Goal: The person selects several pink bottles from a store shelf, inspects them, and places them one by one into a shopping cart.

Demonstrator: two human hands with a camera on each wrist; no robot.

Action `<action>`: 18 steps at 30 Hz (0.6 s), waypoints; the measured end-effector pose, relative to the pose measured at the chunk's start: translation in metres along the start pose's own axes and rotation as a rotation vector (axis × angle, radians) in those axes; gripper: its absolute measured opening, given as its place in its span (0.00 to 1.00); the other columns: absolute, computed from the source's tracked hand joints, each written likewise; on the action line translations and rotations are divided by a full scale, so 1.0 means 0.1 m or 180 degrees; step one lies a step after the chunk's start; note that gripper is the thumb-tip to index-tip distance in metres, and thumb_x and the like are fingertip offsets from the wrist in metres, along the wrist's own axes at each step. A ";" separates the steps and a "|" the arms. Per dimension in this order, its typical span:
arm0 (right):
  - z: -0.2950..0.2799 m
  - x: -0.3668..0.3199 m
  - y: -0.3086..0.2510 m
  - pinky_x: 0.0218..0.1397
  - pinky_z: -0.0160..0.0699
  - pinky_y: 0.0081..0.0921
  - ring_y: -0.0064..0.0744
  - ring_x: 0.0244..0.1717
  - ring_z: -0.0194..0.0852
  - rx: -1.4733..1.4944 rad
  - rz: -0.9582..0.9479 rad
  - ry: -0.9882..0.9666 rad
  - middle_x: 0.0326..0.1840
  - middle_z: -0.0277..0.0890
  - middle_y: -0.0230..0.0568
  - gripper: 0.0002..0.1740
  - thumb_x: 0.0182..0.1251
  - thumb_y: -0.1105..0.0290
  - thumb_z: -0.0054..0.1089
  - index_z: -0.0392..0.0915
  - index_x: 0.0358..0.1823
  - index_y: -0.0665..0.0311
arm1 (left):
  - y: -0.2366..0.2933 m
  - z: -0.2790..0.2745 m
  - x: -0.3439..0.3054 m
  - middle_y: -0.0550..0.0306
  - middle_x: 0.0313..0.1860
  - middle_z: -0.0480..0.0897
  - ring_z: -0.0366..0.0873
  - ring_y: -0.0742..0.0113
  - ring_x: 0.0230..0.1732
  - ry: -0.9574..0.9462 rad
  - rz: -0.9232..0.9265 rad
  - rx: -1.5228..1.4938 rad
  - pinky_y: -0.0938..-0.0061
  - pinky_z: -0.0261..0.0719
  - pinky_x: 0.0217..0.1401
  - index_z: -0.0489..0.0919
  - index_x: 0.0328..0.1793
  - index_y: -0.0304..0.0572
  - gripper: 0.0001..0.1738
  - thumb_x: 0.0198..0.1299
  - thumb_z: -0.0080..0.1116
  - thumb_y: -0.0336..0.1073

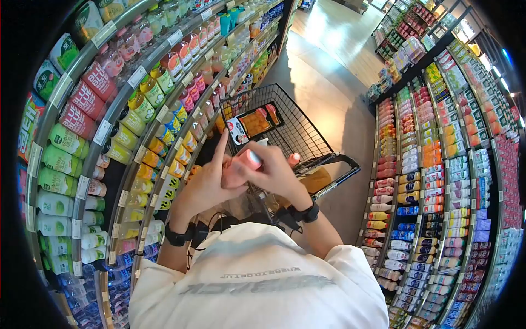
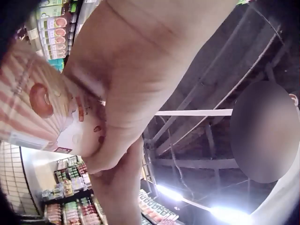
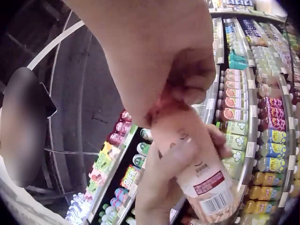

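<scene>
A pink bottle (image 1: 235, 172) with a pale top is held in front of the chest. Its body is gripped by the left hand (image 1: 205, 183), whose index finger points up and away. At the bottle's upper end is the right hand (image 1: 274, 172), its fingers curled around the neck and cap. In the right wrist view the bottle (image 3: 201, 164) is tilted, its barcode label facing the camera, the left hand (image 3: 161, 176) around its side and the right hand (image 3: 159, 61) covering its top. Part of the bottle (image 2: 42, 108) shows beside the left hand (image 2: 136, 70) in the left wrist view.
A wire shopping cart (image 1: 309, 127) stands just beyond the hands, holding a packaged food tray (image 1: 255, 123). Shelves of drinks (image 1: 131, 120) run close along the left, and more shelves (image 1: 433, 181) line the right. Floor (image 1: 350, 192) shows between the cart and the right shelves.
</scene>
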State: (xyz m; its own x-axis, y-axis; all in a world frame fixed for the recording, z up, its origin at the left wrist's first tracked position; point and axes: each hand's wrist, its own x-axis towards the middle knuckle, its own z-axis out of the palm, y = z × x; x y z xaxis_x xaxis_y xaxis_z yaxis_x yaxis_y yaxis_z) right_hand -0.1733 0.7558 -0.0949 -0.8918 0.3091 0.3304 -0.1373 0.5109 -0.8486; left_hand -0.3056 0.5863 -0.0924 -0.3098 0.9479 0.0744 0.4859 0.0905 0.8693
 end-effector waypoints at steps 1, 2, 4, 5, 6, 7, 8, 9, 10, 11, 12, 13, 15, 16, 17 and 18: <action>-0.05 0.03 0.08 0.35 0.79 0.35 0.46 0.28 0.82 -0.0192 0.0017 0.0188 0.26 0.77 0.51 0.15 0.66 0.62 0.70 0.78 0.36 0.69 | 0.00 -0.02 0.03 0.40 0.57 0.84 0.85 0.49 0.57 0.0175 0.0282 0.0059 0.58 0.81 0.63 0.37 0.90 0.42 0.68 0.57 0.79 0.39; -0.12 0.04 0.23 0.36 0.75 0.30 0.28 0.28 0.73 -0.0233 0.0060 0.0369 0.27 0.77 0.44 0.12 0.69 0.66 0.68 0.80 0.39 0.70 | 0.01 -0.10 0.05 0.41 0.58 0.84 0.84 0.51 0.58 0.0388 0.0295 0.0215 0.59 0.81 0.64 0.40 0.90 0.41 0.66 0.58 0.78 0.37; -0.31 0.07 0.63 0.37 0.76 0.28 0.22 0.31 0.74 -0.0107 0.0593 0.0850 0.28 0.78 0.36 0.12 0.71 0.66 0.67 0.80 0.41 0.69 | 0.00 -0.28 -0.01 0.42 0.59 0.83 0.83 0.54 0.60 0.0817 0.0298 0.0523 0.61 0.80 0.67 0.45 0.90 0.41 0.61 0.60 0.77 0.35; -0.41 0.10 0.78 0.38 0.78 0.25 0.21 0.32 0.74 -0.0350 0.0546 0.1206 0.29 0.78 0.34 0.13 0.72 0.65 0.66 0.79 0.44 0.69 | -0.06 -0.35 -0.07 0.43 0.58 0.83 0.84 0.55 0.59 0.1042 0.0209 0.0345 0.62 0.80 0.67 0.52 0.89 0.41 0.54 0.62 0.75 0.33; -0.51 0.11 1.08 0.37 0.80 0.25 0.21 0.33 0.77 -0.0518 0.0716 0.1408 0.31 0.81 0.38 0.16 0.73 0.63 0.65 0.76 0.49 0.70 | -0.04 -0.45 -0.12 0.45 0.58 0.84 0.84 0.57 0.59 0.1102 0.0051 0.0154 0.63 0.80 0.67 0.58 0.87 0.41 0.48 0.64 0.72 0.32; -0.65 0.10 1.51 0.36 0.82 0.28 0.25 0.35 0.84 -0.0736 0.0785 0.1443 0.33 0.84 0.43 0.20 0.71 0.61 0.66 0.74 0.51 0.70 | -0.05 -0.53 -0.21 0.46 0.57 0.84 0.84 0.59 0.58 0.1171 -0.0118 0.0160 0.64 0.80 0.67 0.60 0.86 0.40 0.46 0.65 0.71 0.31; -0.73 0.07 1.78 0.36 0.83 0.30 0.28 0.35 0.86 -0.0831 0.0926 0.1406 0.34 0.85 0.45 0.22 0.70 0.59 0.67 0.73 0.51 0.70 | -0.08 -0.61 -0.29 0.48 0.57 0.84 0.85 0.61 0.58 0.1245 -0.0282 0.0165 0.65 0.80 0.66 0.62 0.85 0.39 0.43 0.66 0.70 0.30; -0.80 0.05 2.01 0.36 0.84 0.32 0.32 0.36 0.87 -0.0930 0.1067 0.1369 0.35 0.85 0.48 0.24 0.69 0.56 0.68 0.73 0.51 0.70 | -0.09 -0.67 -0.39 0.55 0.55 0.85 0.83 0.65 0.60 0.1354 -0.0336 0.0169 0.66 0.78 0.68 0.65 0.83 0.39 0.37 0.70 0.65 0.31; -0.87 0.02 2.22 0.36 0.84 0.34 0.36 0.36 0.89 -0.1035 0.1213 0.1328 0.36 0.86 0.50 0.26 0.67 0.54 0.69 0.73 0.51 0.71 | -0.14 -0.74 -0.49 0.56 0.55 0.85 0.83 0.65 0.59 0.1417 -0.0451 0.0182 0.68 0.78 0.68 0.66 0.83 0.39 0.35 0.71 0.64 0.32; -0.93 -0.01 2.46 0.38 0.85 0.35 0.41 0.37 0.89 -0.1263 0.1423 0.1286 0.37 0.86 0.52 0.28 0.65 0.53 0.70 0.73 0.50 0.71 | -0.21 -0.82 -0.60 0.56 0.55 0.85 0.84 0.66 0.59 0.1476 -0.0569 0.0194 0.69 0.78 0.67 0.67 0.82 0.39 0.34 0.72 0.63 0.32; -0.98 -0.04 2.71 0.40 0.85 0.37 0.45 0.38 0.90 -0.1492 0.1633 0.1244 0.37 0.86 0.55 0.29 0.63 0.52 0.71 0.73 0.50 0.71 | -0.27 -0.88 -0.70 0.57 0.55 0.85 0.84 0.66 0.58 0.1531 -0.0690 0.0207 0.70 0.78 0.67 0.68 0.81 0.39 0.32 0.72 0.62 0.32; -1.03 -0.09 2.93 0.41 0.86 0.39 0.50 0.38 0.90 -0.1726 0.1842 0.1204 0.38 0.86 0.57 0.31 0.61 0.50 0.71 0.73 0.50 0.71 | -0.29 -0.89 -0.79 0.57 0.55 0.85 0.83 0.69 0.57 0.1740 -0.0807 0.0238 0.72 0.78 0.65 0.70 0.79 0.38 0.29 0.74 0.61 0.32; -1.11 -0.20 3.33 0.45 0.86 0.42 0.55 0.42 0.89 -0.1958 0.2177 0.1143 0.41 0.86 0.61 0.31 0.59 0.50 0.71 0.74 0.50 0.70 | -0.39 -0.95 -1.00 0.56 0.55 0.85 0.83 0.67 0.57 0.2008 -0.0998 0.0122 0.70 0.78 0.65 0.71 0.78 0.40 0.28 0.74 0.62 0.35; -1.13 -0.26 3.51 0.46 0.86 0.43 0.58 0.43 0.88 -0.2067 0.2351 0.1115 0.42 0.86 0.63 0.32 0.58 0.50 0.71 0.74 0.51 0.70 | -0.42 -0.96 -1.10 0.56 0.55 0.85 0.84 0.67 0.57 0.2134 -0.1095 0.0071 0.69 0.78 0.66 0.72 0.78 0.41 0.28 0.74 0.62 0.36; -1.17 -0.34 3.72 0.48 0.86 0.44 0.58 0.45 0.88 -0.2113 0.2531 0.1037 0.43 0.86 0.64 0.31 0.57 0.51 0.71 0.75 0.51 0.71 | -0.42 -0.94 -1.19 0.56 0.55 0.85 0.83 0.68 0.56 0.2266 -0.1170 0.0154 0.70 0.78 0.64 0.74 0.76 0.42 0.25 0.76 0.61 0.36; -1.21 -0.41 3.94 0.50 0.85 0.44 0.59 0.46 0.88 -0.2160 0.2708 0.0954 0.44 0.86 0.64 0.31 0.56 0.52 0.71 0.75 0.51 0.71 | -0.41 -0.93 -1.28 0.56 0.54 0.85 0.82 0.69 0.56 0.2336 -0.1236 0.0192 0.71 0.78 0.64 0.73 0.76 0.41 0.26 0.76 0.61 0.37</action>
State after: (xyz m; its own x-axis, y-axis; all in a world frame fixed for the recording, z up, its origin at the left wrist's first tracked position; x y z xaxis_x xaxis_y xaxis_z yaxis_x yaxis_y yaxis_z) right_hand -0.1388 1.0414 -0.3924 -0.4316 0.8981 -0.0846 0.8096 0.3443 -0.4754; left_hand -0.3623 0.4324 -0.0922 -0.9084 0.4077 0.0923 0.2709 0.4061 0.8727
